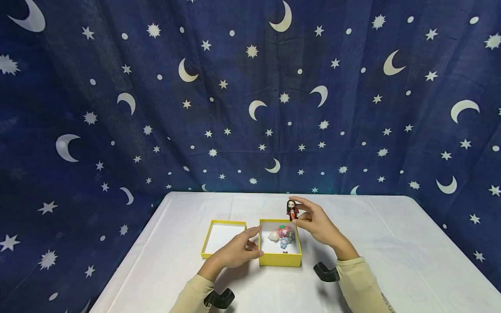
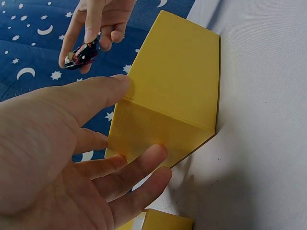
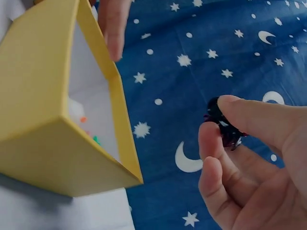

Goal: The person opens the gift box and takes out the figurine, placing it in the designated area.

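Yellow box (image 1: 279, 260) on the white bench (image 1: 399, 243): from the head, the right hand (image 1: 318, 222) pinches a dark-haired figurine (image 1: 292, 211) by the far right corner, small toys (image 1: 283, 233) inside; moving the figurine at the box seems the step in hand. From the left wrist, the left hand (image 2: 60, 153), loosely spread, touches the box's side. From the right wrist, the figurine sits between thumb and fingers, apart from the rim; next likely calls for a steady pinch.
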Demonstrator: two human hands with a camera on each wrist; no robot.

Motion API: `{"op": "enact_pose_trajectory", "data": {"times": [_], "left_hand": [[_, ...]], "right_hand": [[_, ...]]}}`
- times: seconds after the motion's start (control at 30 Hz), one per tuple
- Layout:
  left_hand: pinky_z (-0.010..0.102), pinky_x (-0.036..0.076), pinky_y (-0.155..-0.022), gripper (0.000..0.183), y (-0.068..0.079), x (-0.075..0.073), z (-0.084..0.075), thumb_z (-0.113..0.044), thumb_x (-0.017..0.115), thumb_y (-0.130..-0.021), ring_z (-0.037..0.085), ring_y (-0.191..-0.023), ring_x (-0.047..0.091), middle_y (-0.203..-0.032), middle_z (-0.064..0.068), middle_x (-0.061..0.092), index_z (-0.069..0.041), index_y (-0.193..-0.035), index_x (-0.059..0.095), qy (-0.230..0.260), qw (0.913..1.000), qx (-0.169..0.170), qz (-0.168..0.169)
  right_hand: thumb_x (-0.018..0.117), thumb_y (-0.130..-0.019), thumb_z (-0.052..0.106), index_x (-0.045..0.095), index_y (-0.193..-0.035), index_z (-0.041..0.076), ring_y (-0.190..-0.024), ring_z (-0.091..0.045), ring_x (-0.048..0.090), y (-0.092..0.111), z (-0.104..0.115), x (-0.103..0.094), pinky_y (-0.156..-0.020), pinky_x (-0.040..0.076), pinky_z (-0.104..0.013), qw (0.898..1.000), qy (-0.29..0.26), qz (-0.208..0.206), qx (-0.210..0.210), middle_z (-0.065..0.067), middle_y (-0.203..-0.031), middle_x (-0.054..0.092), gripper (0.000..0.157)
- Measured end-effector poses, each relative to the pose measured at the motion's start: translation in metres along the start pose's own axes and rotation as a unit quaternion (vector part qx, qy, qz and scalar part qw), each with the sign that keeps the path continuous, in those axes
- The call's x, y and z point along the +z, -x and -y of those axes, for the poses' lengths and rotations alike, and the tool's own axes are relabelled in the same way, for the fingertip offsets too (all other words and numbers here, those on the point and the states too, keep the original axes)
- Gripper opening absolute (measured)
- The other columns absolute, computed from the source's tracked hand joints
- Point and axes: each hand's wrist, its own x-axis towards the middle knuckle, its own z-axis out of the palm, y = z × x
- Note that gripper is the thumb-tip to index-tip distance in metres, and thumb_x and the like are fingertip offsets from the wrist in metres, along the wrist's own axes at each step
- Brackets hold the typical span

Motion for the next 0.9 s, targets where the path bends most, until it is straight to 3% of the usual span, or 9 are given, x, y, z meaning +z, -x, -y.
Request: {"op": "enact_pose_trajectory", "data": {"times": [0.23,0.37,0.53,0.67,0.9], "left_hand": [[0.027,0.056,-0.091,0.078,0.001,0.0,0.0,-0.019,0.071,-0.095,0.015,-0.102,0.066,-0.163,0.024,0.031,0.002,-0.158,0.029,-0.004,1.0,-0.001,-0.001],[0.026,0.056,-0.091,0.078,0.001,0.0,0.001,-0.019,0.071,-0.095,0.014,-0.102,0.066,-0.163,0.023,0.031,0.001,-0.158,0.029,-0.007,1.0,-0.002,-0.001],[0.033,0.057,-0.093,0.078,0.001,-0.001,0.0,-0.019,0.071,-0.095,0.016,-0.103,0.066,-0.163,0.023,0.03,0.0,-0.158,0.029,-0.006,1.0,-0.003,-0.002],[0.036,0.057,-0.095,0.078,0.001,-0.001,0.0,-0.018,0.071,-0.095,0.017,-0.103,0.066,-0.163,0.023,0.031,0.001,-0.158,0.028,-0.004,1.0,-0.001,-0.002],[0.033,0.057,-0.094,0.078,0.001,0.0,0.0,-0.019,0.071,-0.095,0.015,-0.102,0.066,-0.163,0.024,0.031,0.001,-0.158,0.029,-0.006,1.0,0.002,-0.001]], "right_hand": [[0.07,-0.092,0.0,0.045,-0.15,0.0,-0.084,-0.013,0.064,0.005,0.005,-0.016,-0.073,0.055,-0.022,0.999,0.033,-0.005,0.02,-0.033,-0.137,0.057,0.063],[0.07,-0.092,0.001,0.046,-0.15,0.002,-0.086,-0.015,0.065,0.009,0.008,-0.025,-0.072,0.055,-0.023,0.998,0.055,-0.008,0.033,-0.032,-0.134,0.059,0.062],[0.069,-0.093,0.002,0.046,-0.15,0.002,-0.094,-0.022,0.067,0.013,0.01,-0.035,-0.076,0.056,-0.025,0.997,0.069,-0.005,0.033,-0.032,-0.135,0.058,0.06],[0.066,-0.096,0.004,0.045,-0.151,0.005,-0.101,-0.028,0.069,0.015,0.006,-0.042,-0.077,0.056,-0.026,0.994,0.098,-0.01,0.041,-0.031,-0.137,0.057,0.059],[0.065,-0.094,-0.002,0.045,-0.149,0.0,-0.095,-0.029,0.07,0.018,-0.005,-0.051,-0.074,0.055,-0.024,0.99,0.138,-0.023,0.03,-0.036,-0.135,0.057,0.059]]}}
